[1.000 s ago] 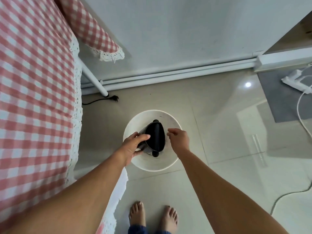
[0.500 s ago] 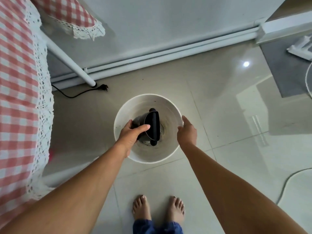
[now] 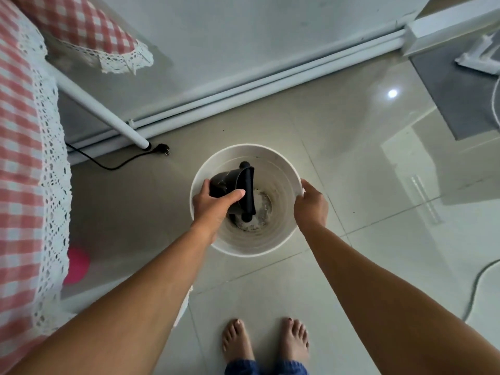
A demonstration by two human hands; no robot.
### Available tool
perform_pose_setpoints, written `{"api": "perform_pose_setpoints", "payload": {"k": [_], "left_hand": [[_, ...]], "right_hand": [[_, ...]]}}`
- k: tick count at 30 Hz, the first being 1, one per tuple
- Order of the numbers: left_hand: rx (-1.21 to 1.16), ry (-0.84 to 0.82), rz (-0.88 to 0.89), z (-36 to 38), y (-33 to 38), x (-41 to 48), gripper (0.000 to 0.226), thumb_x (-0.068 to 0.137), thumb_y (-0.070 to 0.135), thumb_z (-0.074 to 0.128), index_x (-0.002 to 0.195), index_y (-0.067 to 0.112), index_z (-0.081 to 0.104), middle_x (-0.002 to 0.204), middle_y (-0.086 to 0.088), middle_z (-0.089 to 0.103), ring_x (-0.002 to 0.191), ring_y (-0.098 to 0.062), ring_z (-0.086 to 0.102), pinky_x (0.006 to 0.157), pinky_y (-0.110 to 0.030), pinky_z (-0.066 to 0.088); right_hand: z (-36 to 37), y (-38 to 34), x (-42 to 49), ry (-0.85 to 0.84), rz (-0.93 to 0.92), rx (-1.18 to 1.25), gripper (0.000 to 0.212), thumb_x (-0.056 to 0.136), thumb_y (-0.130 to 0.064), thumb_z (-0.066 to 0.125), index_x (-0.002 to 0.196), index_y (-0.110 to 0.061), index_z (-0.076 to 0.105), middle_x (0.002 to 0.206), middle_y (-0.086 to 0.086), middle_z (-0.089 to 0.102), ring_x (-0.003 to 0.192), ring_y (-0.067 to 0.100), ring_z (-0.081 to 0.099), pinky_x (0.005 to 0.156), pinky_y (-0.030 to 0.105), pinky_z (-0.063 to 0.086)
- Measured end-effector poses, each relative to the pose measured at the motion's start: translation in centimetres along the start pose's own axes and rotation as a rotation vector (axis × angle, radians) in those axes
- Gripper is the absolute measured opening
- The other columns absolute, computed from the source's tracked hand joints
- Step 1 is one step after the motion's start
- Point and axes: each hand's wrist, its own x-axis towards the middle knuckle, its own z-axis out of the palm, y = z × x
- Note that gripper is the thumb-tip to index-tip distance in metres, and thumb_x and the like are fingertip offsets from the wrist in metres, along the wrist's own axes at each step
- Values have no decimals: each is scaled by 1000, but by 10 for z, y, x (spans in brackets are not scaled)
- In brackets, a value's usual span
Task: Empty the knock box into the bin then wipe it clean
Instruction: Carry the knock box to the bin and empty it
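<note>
A round white bin (image 3: 259, 244) stands on the tiled floor in front of my bare feet. My left hand (image 3: 213, 205) grips a black knock box (image 3: 230, 182) over the bin's left half. The box is tipped on its side, mouth and black knock bar facing right. My right hand (image 3: 311, 207) rests on the bin's right rim, fingers curled over the edge. Pale residue lies on the bin's bottom.
A table with a red-and-white checked, lace-edged cloth (image 3: 24, 158) fills the left side; its white leg (image 3: 108, 115) slants to the floor. A black cord with plug (image 3: 162, 150) lies behind the bin. A pink object (image 3: 77, 266) sits under the table. A grey mat (image 3: 457, 85) lies far right.
My right hand moved from beside the knock box out to the bin's right rim and took hold of it. The knock box has tipped further onto its side over the bin.
</note>
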Motion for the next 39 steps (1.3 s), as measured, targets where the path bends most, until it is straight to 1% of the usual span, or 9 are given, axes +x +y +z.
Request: {"api": "perform_pose_setpoints", "payload": {"k": [2,4,9,12,14,19,23,29,39], "left_hand": [[37,23,18,3,2,4,110,46,51,87,144,25,48,141,-6,53,126,-24,57,109,-42,46],[72,37,34,7,4,8,113,46,51,87,148,27,44,144,-5,50,129,-23,54,111,-42,44],[236,115,92,13,3,9,114,50,55,84,151,31,38,146,-5,38,132,-23,48,111,-38,42],[384,182,132,20,1,7,111,58,54,84,154,33,32,146,-7,34,136,-25,42,104,-33,39],[467,216,175,23,0,4,109,61,53,84,154,34,30,147,-6,33,138,-25,37,101,-32,37],[627,295,310,32,0,-6,105,63,48,84,152,35,30,144,-4,33,136,-26,32,89,-32,39],[712,324,396,32,0,-10,106,61,47,86,150,35,32,143,-6,34,134,-28,33,86,-40,48],[789,353,473,28,1,-10,109,58,43,90,150,32,34,145,-11,36,134,-32,34,87,-47,52],[942,384,666,28,-3,-14,112,52,42,94,148,30,38,139,-15,43,128,-35,40,79,-48,55]], "right_hand": [[-2,-1,3,-3,-4,4,65,81,-3,34,128,-38,62,78,-3,65,59,12,56,51,20,38],[-2,1,4,-15,-6,7,64,83,-4,35,131,-38,60,78,-4,62,63,15,56,56,22,41],[-2,4,1,-32,9,57,56,93,-10,40,140,-39,52,95,-1,66,80,18,64,76,33,56],[-2,2,0,-43,15,56,55,95,-10,41,142,-38,49,104,-2,65,97,24,66,92,44,56],[-3,1,-1,-48,6,44,55,96,-10,40,142,-39,49,119,1,69,104,26,66,93,45,56],[-3,2,1,-52,-23,7,54,98,-9,39,143,-39,48,129,0,66,105,25,66,92,44,56],[-3,4,1,-50,-34,1,54,98,-8,40,143,-39,48,129,1,66,103,24,66,91,44,57],[-1,5,2,-39,-30,16,54,99,-9,43,144,-39,47,137,-4,62,105,20,67,90,43,58],[3,8,4,-31,-40,45,53,100,-10,44,144,-40,46,140,-4,59,111,22,65,93,45,56]]}}
